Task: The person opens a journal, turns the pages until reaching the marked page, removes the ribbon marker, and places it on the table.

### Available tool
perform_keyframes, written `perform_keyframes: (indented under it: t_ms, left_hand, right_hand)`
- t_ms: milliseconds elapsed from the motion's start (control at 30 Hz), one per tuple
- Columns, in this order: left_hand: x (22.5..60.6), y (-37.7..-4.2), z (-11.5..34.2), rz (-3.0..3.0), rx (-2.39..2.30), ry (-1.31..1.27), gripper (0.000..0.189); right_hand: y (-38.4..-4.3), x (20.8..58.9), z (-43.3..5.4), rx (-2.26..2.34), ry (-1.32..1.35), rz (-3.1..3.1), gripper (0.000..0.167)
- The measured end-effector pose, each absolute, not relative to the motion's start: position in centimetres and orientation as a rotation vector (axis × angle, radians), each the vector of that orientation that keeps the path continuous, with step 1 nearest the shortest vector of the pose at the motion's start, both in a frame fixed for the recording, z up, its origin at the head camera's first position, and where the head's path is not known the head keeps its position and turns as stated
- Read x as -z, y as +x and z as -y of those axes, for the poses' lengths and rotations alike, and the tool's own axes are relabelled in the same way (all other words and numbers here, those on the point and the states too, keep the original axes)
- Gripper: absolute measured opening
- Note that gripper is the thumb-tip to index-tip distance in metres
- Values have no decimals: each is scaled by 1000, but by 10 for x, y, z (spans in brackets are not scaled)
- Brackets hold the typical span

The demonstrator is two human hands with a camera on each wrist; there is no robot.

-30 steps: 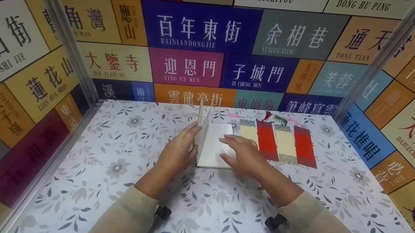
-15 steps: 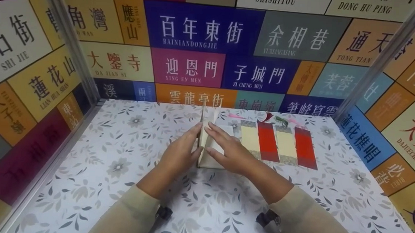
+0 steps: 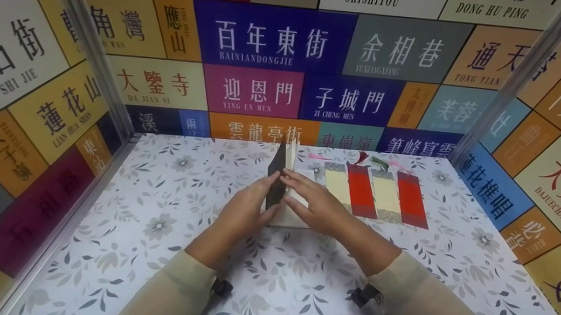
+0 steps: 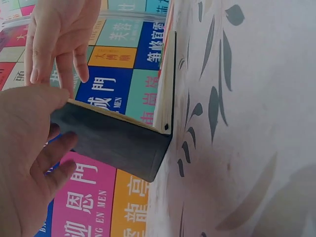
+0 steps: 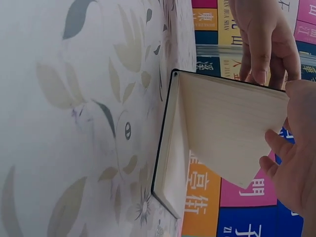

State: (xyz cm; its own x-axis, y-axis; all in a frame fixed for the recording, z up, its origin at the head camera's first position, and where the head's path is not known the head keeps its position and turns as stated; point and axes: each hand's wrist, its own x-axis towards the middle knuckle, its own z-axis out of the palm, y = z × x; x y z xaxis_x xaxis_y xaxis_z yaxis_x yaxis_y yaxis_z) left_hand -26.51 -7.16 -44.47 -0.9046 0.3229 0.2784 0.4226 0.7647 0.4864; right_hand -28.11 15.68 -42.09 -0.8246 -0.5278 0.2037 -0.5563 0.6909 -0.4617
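A notebook with a dark cover (image 3: 277, 169) stands partly open on the table, its front cover and some leaves raised nearly upright. My left hand (image 3: 247, 204) is at the outside of that cover, thumb at the near edge and fingers against the dark face in the left wrist view. On the inner side my right hand (image 3: 323, 205) holds the raised leaves, its thumb at their edge and fingers on the cream page (image 5: 222, 116). The lower block of pages (image 5: 174, 173) lies on the table, partly hidden by the right hand in the head view.
To the right lie a cream bookmark (image 3: 338, 185), a red bookmark (image 3: 363, 190), another cream bookmark (image 3: 385, 198) and another red bookmark (image 3: 413, 197), with tassels at the far end. The table (image 3: 164, 265) has a leaf-patterned cover. Panels with printed characters surround it.
My right hand has moved left from above the flat pages to the raised leaves. The cover has swung rightward, showing its dark outer face, and my left hand has shifted slightly right.
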Motion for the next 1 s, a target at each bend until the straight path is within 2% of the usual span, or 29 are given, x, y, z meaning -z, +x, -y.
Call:
perform_keyframes:
  t_ms: [167,300,467,700,800,1000]
  left_hand:
    - [449,-268,71,2834,911,-567,83]
    - [456,-269,69,2920,863,-559,68]
    - [467,-270,69,3027,759,-708,50]
    - [478,-272,74,3123,705,-858,47]
    - [479,-272,75,3144,672,-891,45]
    - [478,-269,75,3211,631,-936,46]
  right_hand:
    - [-280,426,-168,-845,828,2787,52]
    - [-280,432,-178,-886,760,2770,48]
    - [-281,440,-191,-935,661,2772,44]
    - [-286,455,-203,-815,520,2985,44]
    - [-290,461,-206,-749,524,3096,47]
    - [-293,472,-213,-605,738,3132,45]
